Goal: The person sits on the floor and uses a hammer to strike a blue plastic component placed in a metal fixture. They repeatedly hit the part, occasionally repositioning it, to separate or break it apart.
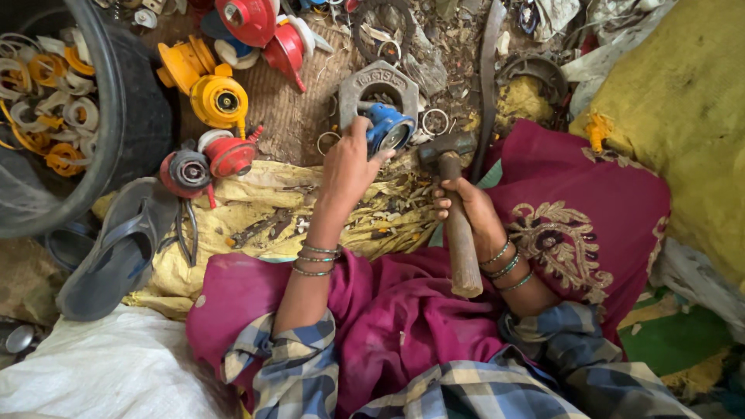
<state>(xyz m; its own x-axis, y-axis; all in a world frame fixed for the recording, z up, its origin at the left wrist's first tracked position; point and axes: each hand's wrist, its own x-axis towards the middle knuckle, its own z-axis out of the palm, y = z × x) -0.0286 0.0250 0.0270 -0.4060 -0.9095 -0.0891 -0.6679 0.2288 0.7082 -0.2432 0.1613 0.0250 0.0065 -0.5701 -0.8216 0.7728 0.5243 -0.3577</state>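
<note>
My left hand (349, 167) grips a blue round regulator-like part (390, 129) and holds it against a grey hexagonal metal block (378, 84) on the ground. My right hand (466, 203) is closed around the wooden handle of a hammer (459, 233). The hammer's dark metal head (444, 147) sits just right of the blue part, close to it. Both wrists wear green bangles. My lap is covered by magenta cloth (403, 310).
Yellow (220, 99) and red (231, 157) regulator parts lie to the left, more red ones (250, 19) at the top. A black tub (101, 101) holds yellow and white pieces. A grey sandal (116, 252), yellow sacking (256, 209), metal rings and scrap surround me.
</note>
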